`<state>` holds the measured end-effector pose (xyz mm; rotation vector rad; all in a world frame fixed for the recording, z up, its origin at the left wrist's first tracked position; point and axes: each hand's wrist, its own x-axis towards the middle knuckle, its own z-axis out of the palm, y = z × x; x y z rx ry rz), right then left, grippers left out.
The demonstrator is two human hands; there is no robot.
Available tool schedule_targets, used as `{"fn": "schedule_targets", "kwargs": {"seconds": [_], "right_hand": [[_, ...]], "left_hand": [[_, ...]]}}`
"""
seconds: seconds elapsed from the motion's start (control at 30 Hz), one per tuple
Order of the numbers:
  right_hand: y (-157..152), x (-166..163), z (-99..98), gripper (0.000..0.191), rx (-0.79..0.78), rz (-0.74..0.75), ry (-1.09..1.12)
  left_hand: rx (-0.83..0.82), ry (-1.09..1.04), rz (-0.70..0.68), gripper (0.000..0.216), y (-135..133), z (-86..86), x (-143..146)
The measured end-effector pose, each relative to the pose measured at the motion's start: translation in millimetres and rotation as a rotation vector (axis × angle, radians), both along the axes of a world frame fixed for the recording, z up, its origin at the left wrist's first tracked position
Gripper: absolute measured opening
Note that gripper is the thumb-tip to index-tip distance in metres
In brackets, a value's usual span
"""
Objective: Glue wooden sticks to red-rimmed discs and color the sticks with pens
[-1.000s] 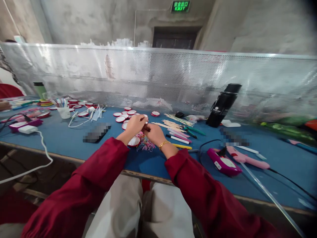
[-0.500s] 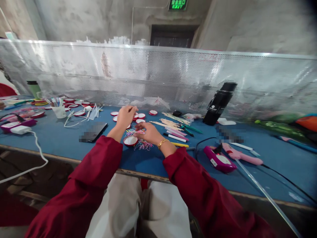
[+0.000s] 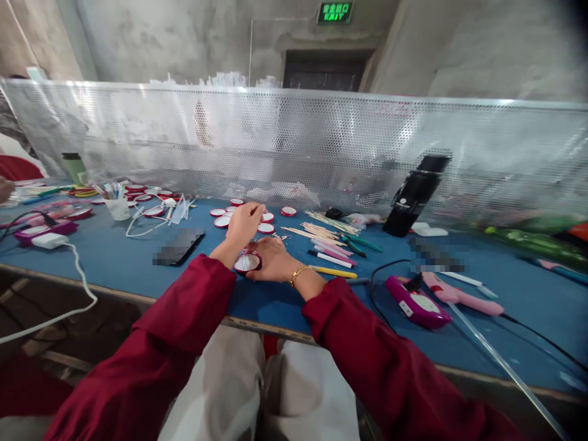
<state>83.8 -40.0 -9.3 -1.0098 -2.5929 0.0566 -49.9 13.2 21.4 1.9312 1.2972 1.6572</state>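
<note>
My left hand [image 3: 247, 225] is raised just above the blue tabletop, its fingertips pinched together. Whatever sits in that pinch is hidden or too small to make out. Closer to me, my right hand [image 3: 274, 260] is low on the table, with a gold bracelet at the wrist. Its thumb and fingers curl against the right side of a shallow round dish [image 3: 247, 263], white inside with a red rim. A few coloured loops show beside the fingers; the hand covers the others. Several similar red-rimmed dishes [image 3: 266, 228] lie behind my hands.
A phone [image 3: 179, 246] is to the left. Right of my hands are wooden sticks [image 3: 316, 231], pens [image 3: 333, 258] and green-handled pliers [image 3: 353, 244]. Farther right are a black flask [image 3: 416, 196], a purple power strip [image 3: 417, 303] and a pink glue gun [image 3: 462, 295]. A perforated metal screen [image 3: 321, 147] runs behind.
My right hand has lowered onto the coloured loops and against the near dish, covering most of the loops. My left hand stays raised with fingertips together. The view has shifted slightly.
</note>
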Motion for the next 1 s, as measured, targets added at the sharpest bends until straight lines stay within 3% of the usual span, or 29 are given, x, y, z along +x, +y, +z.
{"fn": "schedule_targets", "kwargs": {"seconds": [0.33, 0.43, 0.6, 0.77, 0.87, 1.0], "right_hand": [[6.0, -15.6, -9.7, 0.084, 0.059, -0.071, 0.265], [7.7, -11.2, -7.6, 0.074, 0.085, -0.068, 0.32], [9.2, 1.5, 0.6, 0.039, 0.121, -0.078, 0.45], [15.2, 10.7, 2.0, 0.014, 0.166, -0.232, 0.428], [18.4, 14.4, 1.3, 0.013, 0.209, -0.322, 0.404], [19.3, 17.9, 2.6, 0.019, 0.199, -0.347, 0.425]], "left_hand": [[0.139, -0.041, 0.072, 0.032, -12.2, 9.7, 1.8], [0.111, -0.039, 0.085, 0.033, -10.5, 8.1, 1.5], [0.049, 0.027, 0.035, 0.035, -7.8, 4.1, 2.2], [-0.005, 0.234, -0.018, 0.038, -8.3, -0.9, 6.4], [-0.025, 0.403, -0.057, 0.043, -8.6, -5.4, 9.7], [-0.071, 0.431, -0.087, 0.05, -11.2, -8.8, 13.8]]}}
